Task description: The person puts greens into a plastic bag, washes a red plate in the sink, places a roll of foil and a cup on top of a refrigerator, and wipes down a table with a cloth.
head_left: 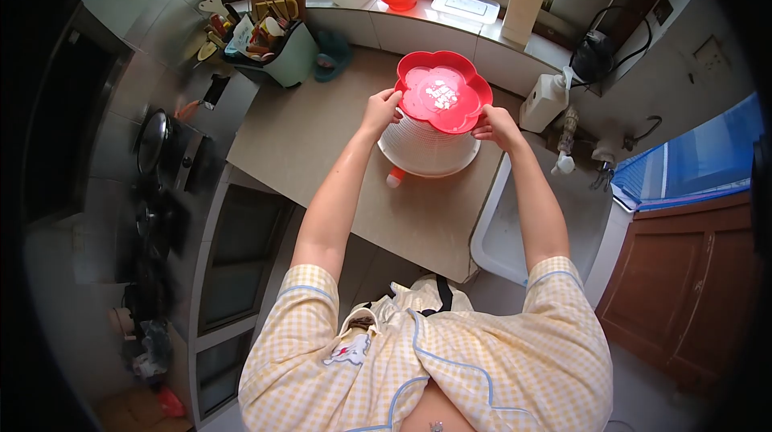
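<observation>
Pinching the left edge, the left hand [381, 113] holds a red, flower-shaped plastic dish [444, 88] — roundish, no long axis, midway between both hands, above a white, ribbed, round vessel [430, 152]. We cannot tell whether they touch. The right hand [500, 126] pinches the right edge; we find the dish's underside hidden, its white-patched centre hard to read.

A kitchen — sink [503, 231] at the right edge of the worktop [301, 122], utensil caddy [294, 64] by its far left corner, pan [152, 143] beyond.
</observation>
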Demonstrator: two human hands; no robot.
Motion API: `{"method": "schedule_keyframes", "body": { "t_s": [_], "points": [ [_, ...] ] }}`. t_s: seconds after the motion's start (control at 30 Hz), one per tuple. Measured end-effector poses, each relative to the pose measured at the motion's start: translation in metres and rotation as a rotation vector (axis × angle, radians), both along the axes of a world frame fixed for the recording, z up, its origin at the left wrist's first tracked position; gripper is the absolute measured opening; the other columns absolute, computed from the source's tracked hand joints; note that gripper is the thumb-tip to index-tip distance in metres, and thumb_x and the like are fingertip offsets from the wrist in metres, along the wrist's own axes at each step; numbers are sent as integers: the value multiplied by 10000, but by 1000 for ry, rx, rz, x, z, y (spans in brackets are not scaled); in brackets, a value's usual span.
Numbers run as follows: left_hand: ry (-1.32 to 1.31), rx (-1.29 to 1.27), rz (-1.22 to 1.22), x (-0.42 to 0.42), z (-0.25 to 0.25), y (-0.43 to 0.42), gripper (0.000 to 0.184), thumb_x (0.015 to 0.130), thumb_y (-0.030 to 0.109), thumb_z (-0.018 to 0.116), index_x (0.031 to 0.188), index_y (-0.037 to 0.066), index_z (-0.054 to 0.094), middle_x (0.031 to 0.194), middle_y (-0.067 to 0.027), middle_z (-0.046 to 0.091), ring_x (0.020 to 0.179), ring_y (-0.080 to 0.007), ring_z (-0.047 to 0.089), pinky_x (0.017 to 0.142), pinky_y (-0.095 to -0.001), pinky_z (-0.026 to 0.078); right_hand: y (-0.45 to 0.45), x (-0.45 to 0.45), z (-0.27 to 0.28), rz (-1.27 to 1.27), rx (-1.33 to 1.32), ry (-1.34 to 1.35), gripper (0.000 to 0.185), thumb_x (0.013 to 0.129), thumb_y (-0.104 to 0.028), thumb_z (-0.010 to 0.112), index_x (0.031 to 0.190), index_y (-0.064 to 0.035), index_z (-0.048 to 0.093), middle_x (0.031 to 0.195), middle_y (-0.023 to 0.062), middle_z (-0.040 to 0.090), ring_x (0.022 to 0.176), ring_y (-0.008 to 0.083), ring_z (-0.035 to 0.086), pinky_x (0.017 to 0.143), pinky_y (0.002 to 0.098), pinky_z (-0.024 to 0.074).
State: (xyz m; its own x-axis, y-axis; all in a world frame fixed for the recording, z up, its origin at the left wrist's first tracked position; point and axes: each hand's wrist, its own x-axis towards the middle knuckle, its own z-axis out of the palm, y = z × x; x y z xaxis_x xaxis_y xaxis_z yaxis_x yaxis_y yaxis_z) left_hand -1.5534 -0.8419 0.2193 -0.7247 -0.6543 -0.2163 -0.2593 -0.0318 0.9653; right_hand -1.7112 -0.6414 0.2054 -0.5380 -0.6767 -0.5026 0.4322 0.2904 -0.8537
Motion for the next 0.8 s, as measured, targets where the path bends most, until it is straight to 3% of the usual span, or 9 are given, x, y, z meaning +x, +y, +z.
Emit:
{"method": "schedule_keyframes", "body": {
  "t_s": [0.17,0.3,0.43,0.6,0.8],
  "points": [
    [69,145,-116,1,4,8,462,866,434,375,1077,40,491,833,-71,548,582,-105,534,499,-207,454,17,-2,-10,-122,36,-15,254,741,-229,401,751,-11,531,636,102,570,511,164,543,497,267,474],
    [-25,150,-248,1,-12,25,497,867,463,338,1083,40,484,873,-73,533,628,-108,517,539,-231,453,52,5,-26,-234,32,-7,251,739,-226,402,747,-13,535,619,106,572,485,169,549,446,255,472],
    [-42,307,-309,6,-41,63,480,872,450,344,1061,36,493,832,-51,538,587,-100,533,516,-220,458,102,29,-45,-362,35,-19,266,750,-219,393,763,7,534,612,106,573,484,174,556,441,260,474],
    [-115,431,-403,22,-76,119,496,882,434,323,1182,42,381,934,-72,536,647,-118,559,567,-238,484,166,64,-73,-479,137,-30,253,743,-195,388,779,11,531,614,113,575,477,179,555,434,270,473],
    [-257,301,-591,42,-107,158,394,852,306,463,1116,15,435,907,-72,554,677,-128,554,594,-260,485,217,93,-109,-398,225,-53,277,739,-160,372,809,53,534,651,157,590,465,207,572,410,279,493]
  ]
}}
